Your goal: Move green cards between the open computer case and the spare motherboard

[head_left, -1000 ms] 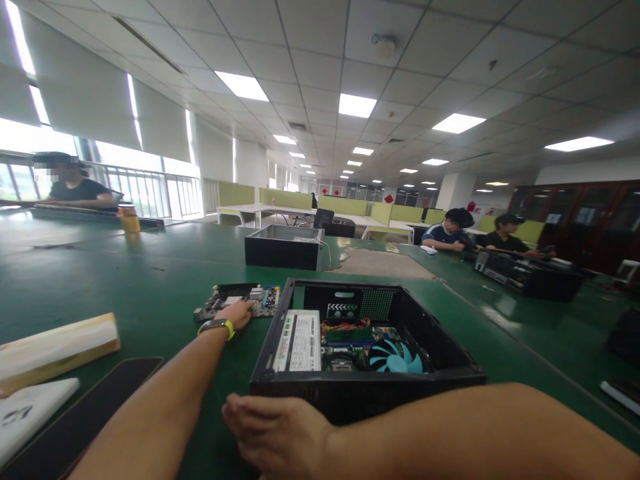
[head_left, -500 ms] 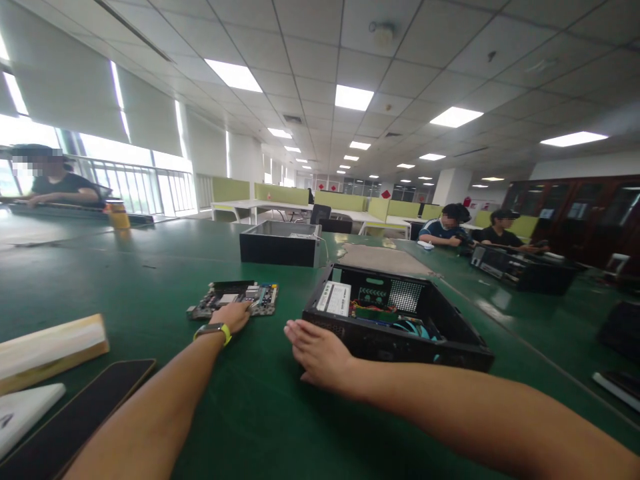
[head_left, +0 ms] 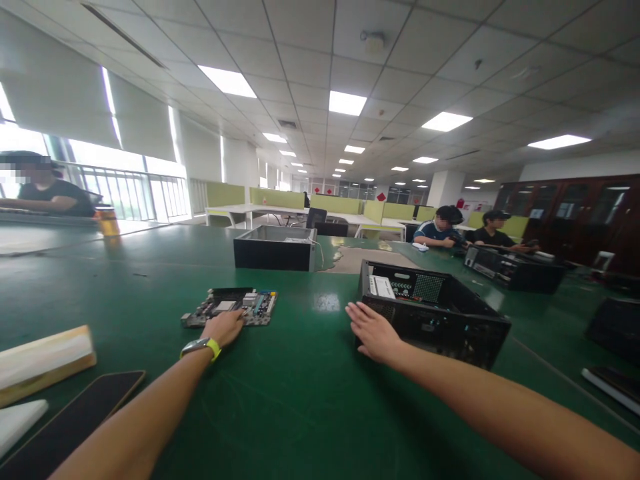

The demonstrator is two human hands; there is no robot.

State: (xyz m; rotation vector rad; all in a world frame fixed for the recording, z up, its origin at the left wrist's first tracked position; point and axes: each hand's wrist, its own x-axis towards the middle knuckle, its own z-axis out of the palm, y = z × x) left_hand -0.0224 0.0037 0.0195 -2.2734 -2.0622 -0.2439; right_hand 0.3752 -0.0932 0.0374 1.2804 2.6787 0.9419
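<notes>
A bare motherboard (head_left: 257, 308) lies flat on the green table. My left hand (head_left: 223, 328), with a yellow-strapped watch on its wrist, is closed on the board's near edge; some fingertips are hidden. To the right stands an open black computer case (head_left: 425, 327) with a white-labelled power supply (head_left: 381, 287) inside. My right hand (head_left: 375, 333) presses against its front left corner, fingers stretched out and nothing held in them.
Behind the board stands another computer case (head_left: 274, 254). A dark flat panel (head_left: 85, 417) and a long pale box (head_left: 45, 360) lie at left. Co-workers sit at the far right near a black case (head_left: 515, 269), and one person sits at far left.
The black case has slid and turned to the right, with my right hand moving along against it. My left hand stays at the motherboard, which lies about where it was.
</notes>
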